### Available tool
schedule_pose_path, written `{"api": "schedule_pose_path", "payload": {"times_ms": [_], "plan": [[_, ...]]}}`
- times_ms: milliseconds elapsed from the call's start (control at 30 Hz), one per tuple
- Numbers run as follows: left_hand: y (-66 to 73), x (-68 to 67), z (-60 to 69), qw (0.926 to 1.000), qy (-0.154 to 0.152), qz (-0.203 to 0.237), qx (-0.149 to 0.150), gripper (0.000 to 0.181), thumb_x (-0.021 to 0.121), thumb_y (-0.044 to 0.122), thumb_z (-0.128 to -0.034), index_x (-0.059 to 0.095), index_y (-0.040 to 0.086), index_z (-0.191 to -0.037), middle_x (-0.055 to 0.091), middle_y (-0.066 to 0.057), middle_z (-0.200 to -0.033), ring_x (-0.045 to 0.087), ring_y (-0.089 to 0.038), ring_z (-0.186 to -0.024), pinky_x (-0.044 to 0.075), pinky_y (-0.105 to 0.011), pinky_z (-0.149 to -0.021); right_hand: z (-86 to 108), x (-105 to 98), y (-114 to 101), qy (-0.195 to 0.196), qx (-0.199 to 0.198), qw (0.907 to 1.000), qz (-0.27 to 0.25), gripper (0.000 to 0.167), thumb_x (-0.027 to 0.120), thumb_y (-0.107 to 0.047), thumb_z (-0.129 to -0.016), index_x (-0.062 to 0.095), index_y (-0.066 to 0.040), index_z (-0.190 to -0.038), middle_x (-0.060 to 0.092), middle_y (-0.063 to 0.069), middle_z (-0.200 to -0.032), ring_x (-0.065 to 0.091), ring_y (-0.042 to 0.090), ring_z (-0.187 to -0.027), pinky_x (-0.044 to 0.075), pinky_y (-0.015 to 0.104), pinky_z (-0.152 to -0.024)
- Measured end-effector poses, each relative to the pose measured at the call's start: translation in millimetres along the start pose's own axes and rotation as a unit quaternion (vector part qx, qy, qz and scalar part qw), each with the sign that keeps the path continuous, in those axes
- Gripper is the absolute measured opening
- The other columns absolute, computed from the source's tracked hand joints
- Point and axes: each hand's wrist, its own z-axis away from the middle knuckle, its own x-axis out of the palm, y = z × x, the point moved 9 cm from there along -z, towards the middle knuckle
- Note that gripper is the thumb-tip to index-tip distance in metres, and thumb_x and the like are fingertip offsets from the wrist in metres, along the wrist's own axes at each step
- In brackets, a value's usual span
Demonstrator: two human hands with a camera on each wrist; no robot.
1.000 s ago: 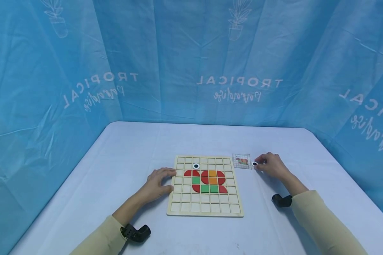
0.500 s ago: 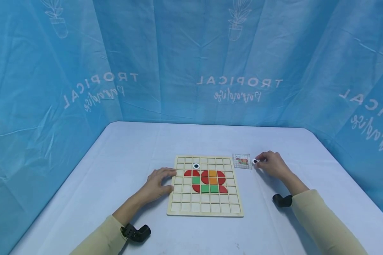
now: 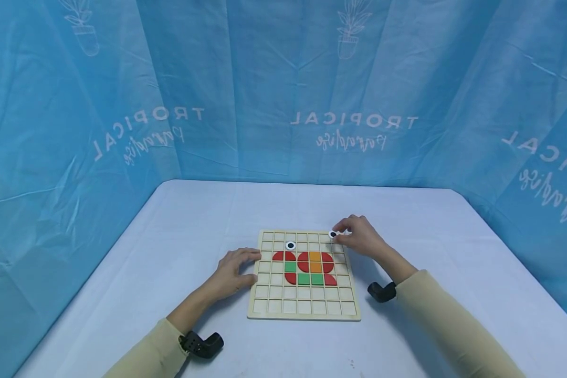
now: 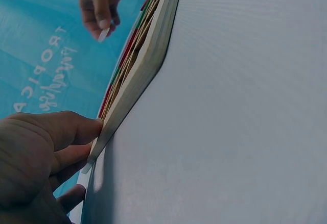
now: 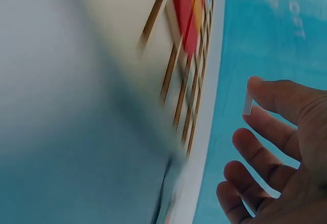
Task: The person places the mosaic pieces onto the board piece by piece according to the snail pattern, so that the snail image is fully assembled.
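A wooden grid board lies on the table with red, green and orange tiles set in its squares. One white eye tile with a black dot sits in its upper part. My right hand pinches a second eye tile between thumb and forefinger, above the board's far right corner. In the right wrist view this tile appears edge-on, with the other fingers spread loosely. At the board's left edge rests my left hand; the left wrist view has its thumb touching the rim, fingers relaxed.
A white cloth covers the table, and a blue printed curtain surrounds its back and sides. The small picture card seen earlier right of the board is hidden behind my right hand and forearm.
My right hand has lifted the eye tile from beside the picture card and carried it left over the board's far right corner. The left hand stays in place.
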Motion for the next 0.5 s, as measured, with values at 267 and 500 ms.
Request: {"api": "schedule_pose_path", "payload": {"times_ms": [267,500], "plan": [[-1.3,-0.3,-1.3,0.9999,-0.012,0.004,-0.005,0.049,0.068,0.01,-0.0762,0.059,0.009,-0.124,0.051,-0.005,-0.138,0.035,-0.03,-0.134,0.013,-0.058,-0.114,-18.5,38.7,-65.6,-0.026,-0.048,0.9985,-0.002,0.023,0.071,-0.026,-0.082,0.071,-0.017,-0.103,0.062,0.002,-0.101,0.048,0.019,-0.097,0.047,0.036,-0.083],[-1.4,-0.1,-2.5,0.9997,-0.015,-0.008,0.018,0.049,0.068,0.012,-0.0775,0.059,0.009,-0.125,0.051,-0.005,-0.138,0.037,-0.031,-0.133,0.017,-0.059,-0.113,-25.9,66.7,-99.4,-0.05,-0.084,0.9951,-0.011,0.022,0.07,-0.025,-0.083,0.071,-0.015,-0.102,0.063,0.003,-0.102,0.047,0.018,-0.096,0.046,0.034,-0.08]]}}
